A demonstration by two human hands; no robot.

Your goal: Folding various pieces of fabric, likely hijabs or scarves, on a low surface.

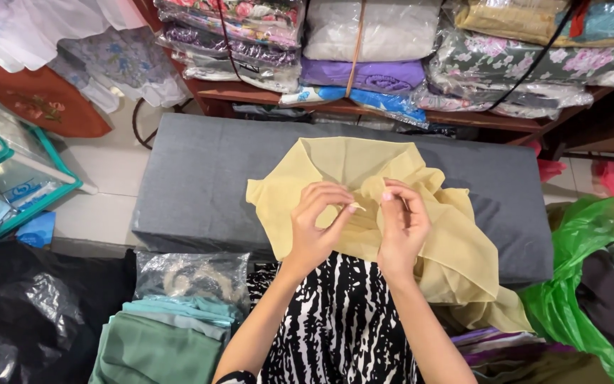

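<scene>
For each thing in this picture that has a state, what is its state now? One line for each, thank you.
yellow cloth: crumpled, partly spread on the bench, pinched by both hands.
left hand: closed in a pinch on the cloth.
right hand: closed in a pinch on the cloth.
grey bench: covered in part by the cloth.
green bag: open, clothes inside.
shelf packs: wrapped, stacked.

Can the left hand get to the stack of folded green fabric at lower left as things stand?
Probably yes. The left hand is at the sheer yellow cloth, fingers pinching its edge, so it would have to let go. The stack of folded green fabric lies uncovered beside the left forearm, with nothing between them.
</scene>
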